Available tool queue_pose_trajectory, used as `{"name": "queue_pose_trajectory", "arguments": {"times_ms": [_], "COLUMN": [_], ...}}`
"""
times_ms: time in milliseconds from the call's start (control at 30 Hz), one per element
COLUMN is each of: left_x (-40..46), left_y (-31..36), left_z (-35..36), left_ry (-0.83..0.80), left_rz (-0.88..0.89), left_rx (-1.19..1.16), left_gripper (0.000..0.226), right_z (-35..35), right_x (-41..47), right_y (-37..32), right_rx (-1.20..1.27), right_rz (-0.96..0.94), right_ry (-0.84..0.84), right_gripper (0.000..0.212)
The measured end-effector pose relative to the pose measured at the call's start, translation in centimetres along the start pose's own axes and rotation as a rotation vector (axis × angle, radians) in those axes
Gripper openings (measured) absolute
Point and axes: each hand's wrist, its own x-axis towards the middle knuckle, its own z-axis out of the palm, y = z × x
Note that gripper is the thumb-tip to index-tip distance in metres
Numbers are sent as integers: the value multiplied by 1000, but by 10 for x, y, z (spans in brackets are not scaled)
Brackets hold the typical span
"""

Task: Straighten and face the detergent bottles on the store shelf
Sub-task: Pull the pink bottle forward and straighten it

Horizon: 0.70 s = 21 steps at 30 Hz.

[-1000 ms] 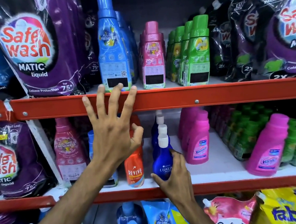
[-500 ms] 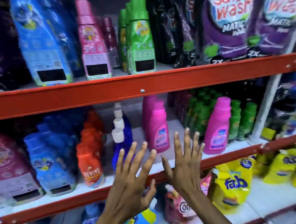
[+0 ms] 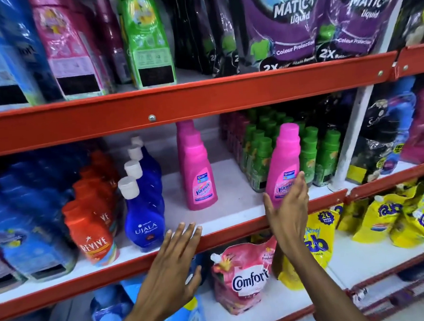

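Note:
Two pink Vanish bottles stand on the middle shelf (image 3: pixel 236 206): one further back at the centre (image 3: pixel 198 171), one near the front edge (image 3: pixel 281 161), leaning a little to the right. My right hand (image 3: pixel 287 205) is open in front of the front Vanish bottle, fingers at its label, thumb to its left, not closed round it. My left hand (image 3: pixel 174 269) is spread flat in front of the orange shelf rail, holding nothing. A row of blue Ujala bottles (image 3: pixel 143 209) and orange Revive bottles (image 3: pixel 93 232) stands to the left.
Green bottles (image 3: pixel 312 154) crowd right behind the front Vanish bottle. Tall blue, pink and green bottles and purple Safewash pouches (image 3: pixel 287 26) fill the top shelf. A pink Comfort pouch (image 3: pixel 243 277) and yellow Fab pouches (image 3: pixel 388 219) lie on the bottom shelf. A white upright (image 3: pixel 348 137) divides the bays.
The view has swung right along the shelf. My right hand rose from the rail to the front Vanish bottle. My left hand came down off the upper rail, away from the Ujala and Revive bottles.

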Motion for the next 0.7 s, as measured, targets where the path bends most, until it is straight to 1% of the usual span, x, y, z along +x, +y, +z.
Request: {"name": "queue_pose_trajectory", "arguments": {"times_ms": [167, 333, 433, 700], "left_x": [-5, -7, -8, -9], "left_y": [-2, 1, 3, 17], "left_z": [4, 3, 1, 7], "left_ry": [-66, -86, -74, -55], "left_rz": [-35, -73, -75, -101], "left_rx": [57, 35, 28, -8], "left_gripper": [88, 90, 90, 89], "right_z": [-2, 0, 5, 15], "right_x": [8, 6, -6, -50], "right_y": [-1, -6, -19, -68], "right_rx": [46, 89, 124, 191], "right_rz": [35, 21, -17, -102], "right_ry": [68, 67, 39, -129], "right_gripper": [92, 90, 90, 91]}}
